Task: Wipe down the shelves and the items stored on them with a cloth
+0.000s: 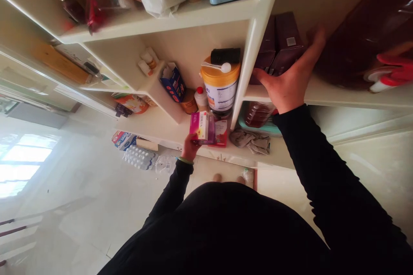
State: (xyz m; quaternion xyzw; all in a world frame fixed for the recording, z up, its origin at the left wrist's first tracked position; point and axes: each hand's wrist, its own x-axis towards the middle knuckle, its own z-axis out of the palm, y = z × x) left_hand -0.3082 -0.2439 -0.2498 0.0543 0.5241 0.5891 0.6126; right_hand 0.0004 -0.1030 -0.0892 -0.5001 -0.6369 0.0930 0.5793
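My left hand [190,148] is closed around a pink-and-white box [199,125], with a purple box [211,129] right beside it. Behind these a red box [221,132] shows, standing on the lower ledge. On the right, my right hand [288,86] reaches into a shelf compartment with thumb and fingers spread wide. Two dark purple boxes [288,36] stand between them; the thumb lies at their lower front edge, and the fingertips are partly blurred beyond their right side. A tub with a yellow lid [221,79] stands in the middle compartment, a white scoop [222,67] on top.
White shelving [161,32] surrounds both hands. A large dark red container [364,30] stands right of my right hand. A red-capped bottle [200,96] and a blue box [173,82] sit left of the tub. Wrapped bottles [140,157] lie on the floor; a cloth [250,139] rests below.
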